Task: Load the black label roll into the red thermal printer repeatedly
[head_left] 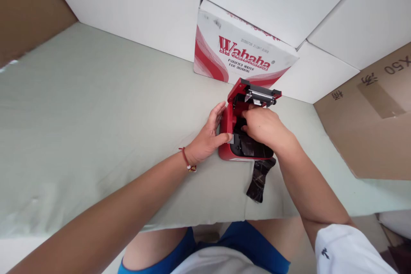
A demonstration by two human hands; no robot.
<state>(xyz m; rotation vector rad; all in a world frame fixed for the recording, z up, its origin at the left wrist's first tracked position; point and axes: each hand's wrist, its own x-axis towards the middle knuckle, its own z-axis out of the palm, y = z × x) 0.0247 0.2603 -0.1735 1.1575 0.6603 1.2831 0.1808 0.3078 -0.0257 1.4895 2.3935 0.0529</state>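
Observation:
A small red device (230, 125) with its lid (253, 91) swung open stands on a pale green cloth-covered table (96, 120). My left hand (210, 137) grips the device's left side, fingers and thumb wrapped round the case. My right hand (263, 125) reaches down into the open compartment, fingers curled on something dark inside that I cannot make out. A dark crumpled strip (259, 180) hangs out of the device's near side and lies on the cloth.
White boxes (135, 4) are stacked along the back, one printed "Wahaha" (237, 53) right behind the device. A brown carton (372, 115) stands at the right. The table's near edge (192, 222) runs just above my knees.

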